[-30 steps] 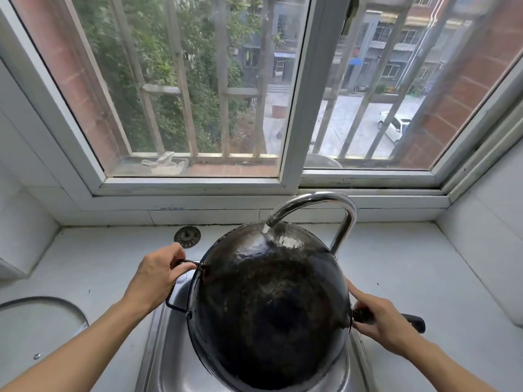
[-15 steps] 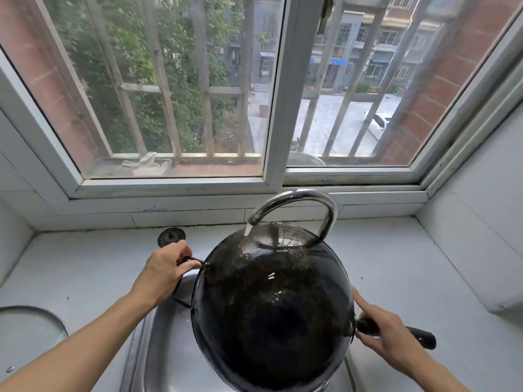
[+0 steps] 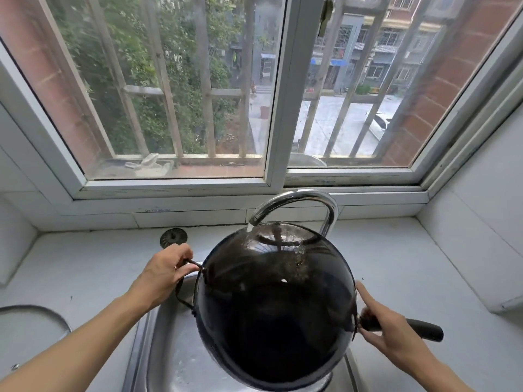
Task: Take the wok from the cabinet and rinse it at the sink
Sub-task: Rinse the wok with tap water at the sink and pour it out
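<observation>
A black round-bottomed wok (image 3: 276,306) is held bottom-up and tilted over the steel sink (image 3: 161,352). Water runs from the curved chrome faucet (image 3: 300,202) onto the wok's wet, shiny upper back. My left hand (image 3: 165,274) grips the small wire loop handle on the wok's left side. My right hand (image 3: 393,338) holds the long black handle (image 3: 424,329) on the right, with the index finger stretched along the wok's rim. The wok hides most of the sink basin.
A white counter (image 3: 396,267) surrounds the sink, with a wall close on the right. A round metal sink strainer (image 3: 173,237) lies behind my left hand. A glass lid (image 3: 31,335) rests at the left edge. The window frame (image 3: 276,108) stands right behind the faucet.
The wok has tipped a little more upright under the stream and its upper back is wetter. Both hands keep their holds. The view has shifted slightly right and down.
</observation>
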